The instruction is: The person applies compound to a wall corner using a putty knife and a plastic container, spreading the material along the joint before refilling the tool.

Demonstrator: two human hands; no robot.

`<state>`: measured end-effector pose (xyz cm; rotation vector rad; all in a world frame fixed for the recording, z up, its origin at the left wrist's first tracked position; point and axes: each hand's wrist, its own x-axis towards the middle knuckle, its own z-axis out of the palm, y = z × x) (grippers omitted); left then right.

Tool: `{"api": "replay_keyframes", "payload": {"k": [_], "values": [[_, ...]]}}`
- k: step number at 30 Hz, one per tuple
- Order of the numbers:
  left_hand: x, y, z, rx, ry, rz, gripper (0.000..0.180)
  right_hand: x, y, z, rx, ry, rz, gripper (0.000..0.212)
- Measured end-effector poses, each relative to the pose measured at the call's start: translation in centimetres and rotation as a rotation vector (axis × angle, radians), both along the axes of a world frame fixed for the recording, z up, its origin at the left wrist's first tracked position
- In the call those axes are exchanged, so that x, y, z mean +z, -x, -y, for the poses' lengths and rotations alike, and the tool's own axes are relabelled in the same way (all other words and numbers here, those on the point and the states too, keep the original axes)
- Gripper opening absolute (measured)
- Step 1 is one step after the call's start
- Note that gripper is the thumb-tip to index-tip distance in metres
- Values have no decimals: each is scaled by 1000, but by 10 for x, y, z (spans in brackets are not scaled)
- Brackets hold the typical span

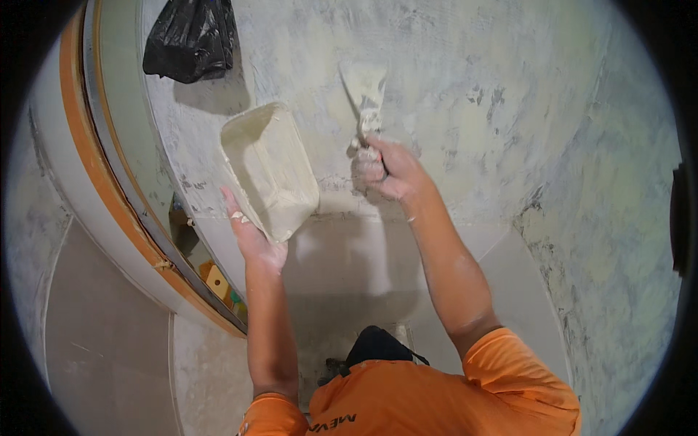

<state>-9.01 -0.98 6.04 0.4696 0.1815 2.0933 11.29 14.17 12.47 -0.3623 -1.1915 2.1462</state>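
My left hand (258,240) grips the lower side of a cream-coloured rectangular tub (291,167), tilted so its inside faces me. Pale filler coats the tub's walls and bottom. In my right hand (389,167) is a putty knife (367,83), its handle wrapped by my fingers and its blade pointing up. Pale filler smears cover the blade and the knuckles. The blade is in front of the patchy grey and cream wall (451,65); whether it touches the wall I cannot tell.
A black plastic bag (190,43) hangs at the upper left. Left of the tub runs a frame with an orange edge (109,167), a yellow object (217,282) showing in its gap. Smooth grey panels (349,261) line the lower wall. A dark object (680,218) sits at the right rim.
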Motion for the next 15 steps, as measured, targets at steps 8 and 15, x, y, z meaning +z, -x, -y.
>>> {"api": "replay_keyframes", "payload": {"k": [8,15], "values": [[4,5,1,18,42,39,61,-40,-13,80,-490,-129,304,15],[0,6,0,-27,1,12,62,36,34,82,-478,-295,222,20]]}}
